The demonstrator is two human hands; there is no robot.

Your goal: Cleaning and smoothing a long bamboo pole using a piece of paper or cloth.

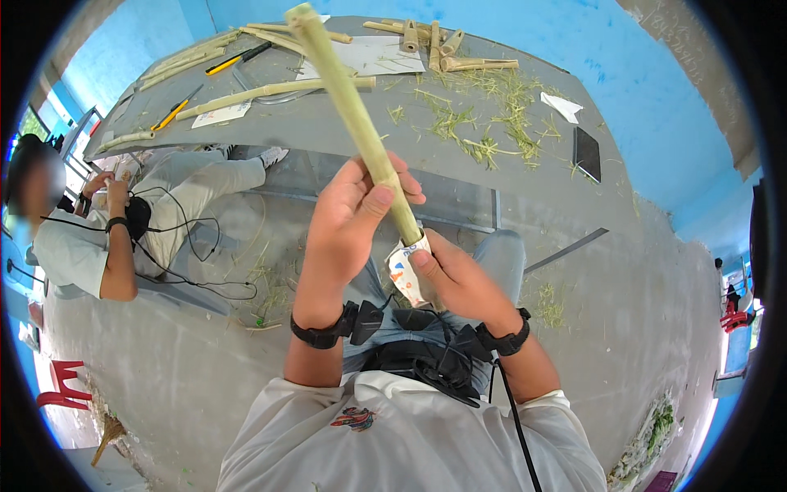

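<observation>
A long pale green bamboo stick (pixel 343 86) slants up and away over my lap toward the table. Around its middle my left hand (pixel 352 209) is closed, the thumb lying along the stick. Lower down, my right hand (pixel 459 275) pinches a crumpled white paper (pixel 407 279) with orange and blue print, wrapped about the stick's near end. That end itself is hidden inside the paper.
On the grey table (pixel 328 123) lie bamboo sticks (pixel 270 94), yellow-black cutters (pixel 238 59), short bamboo pieces (pixel 434 45), green shavings (pixel 500 115) and a dark phone (pixel 587 154). At left another person (pixel 123 213) sits working. A red chair (pixel 64 385) stands behind.
</observation>
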